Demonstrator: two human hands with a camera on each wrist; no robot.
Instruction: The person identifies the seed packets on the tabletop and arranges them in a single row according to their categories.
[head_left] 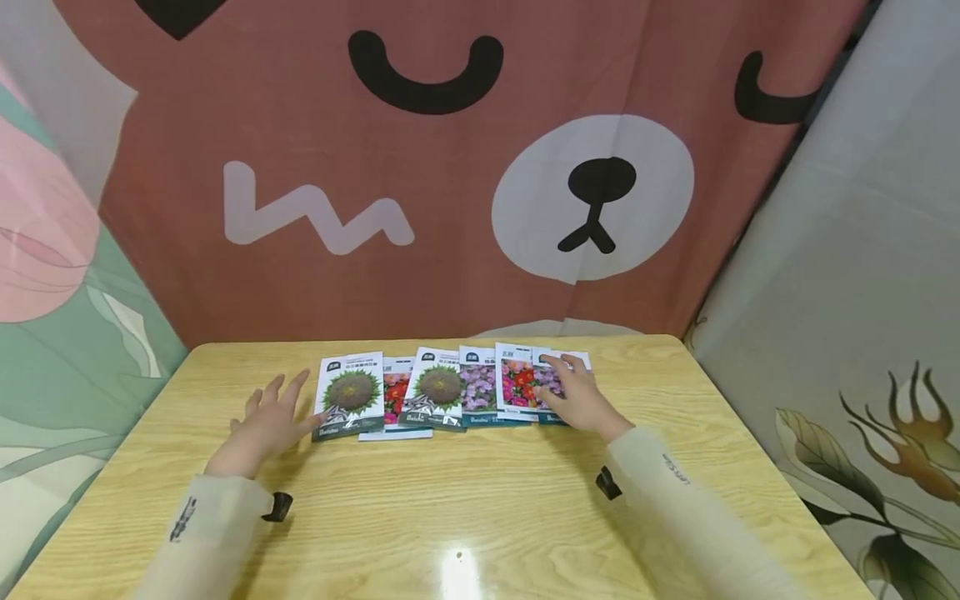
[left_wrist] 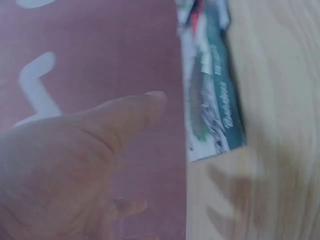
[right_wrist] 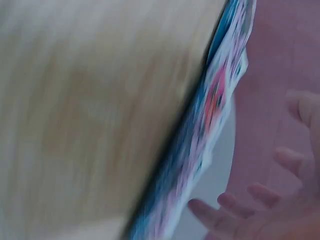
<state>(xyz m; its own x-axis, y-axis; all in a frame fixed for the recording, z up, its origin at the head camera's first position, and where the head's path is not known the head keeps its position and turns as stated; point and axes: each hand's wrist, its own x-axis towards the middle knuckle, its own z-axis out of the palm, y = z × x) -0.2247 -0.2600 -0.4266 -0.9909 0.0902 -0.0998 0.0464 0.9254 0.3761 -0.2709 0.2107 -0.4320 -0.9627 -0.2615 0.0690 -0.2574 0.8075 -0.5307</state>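
Six printed paper packets lie in an overlapping row near the back edge of the worktop (head_left: 450, 483), flat and spread along its middle. Leftmost is a packet with a round green-fringed flower head (head_left: 351, 392); next comes a red-flower packet (head_left: 396, 396), partly covered by its neighbours. A second green-fringed packet (head_left: 438, 387) lies slightly tilted beside a purple-flower packet (head_left: 477, 387). A packet with red and pink flowers (head_left: 516, 383) overlaps that one, and another purple-flower packet, the rightmost (head_left: 549, 381), ends the row toward the worktop's back right corner

The person's left hand (head_left: 267, 427) is at the row's left end, between the leftmost packet and the worktop's left edge. Its fingers (head_left: 294, 386) are spread apart and grip nothing; the thumb (left_wrist: 132, 115) points toward that packet's edge, though whether it touches cannot be told. The right hand (head_left: 581, 400) is over the rightmost packet, its fingers also apart and clamped on nothing; contact with the paper is unclear, and the right wrist view is blurred

Pale sleeves (head_left: 671, 492) cover both forearms. Behind the worktop's back edge hangs a reddish-brown curtain (head_left: 450, 150) with a bear's face, and a grey floral curtain (head_left: 847, 275) hangs beyond the right edge
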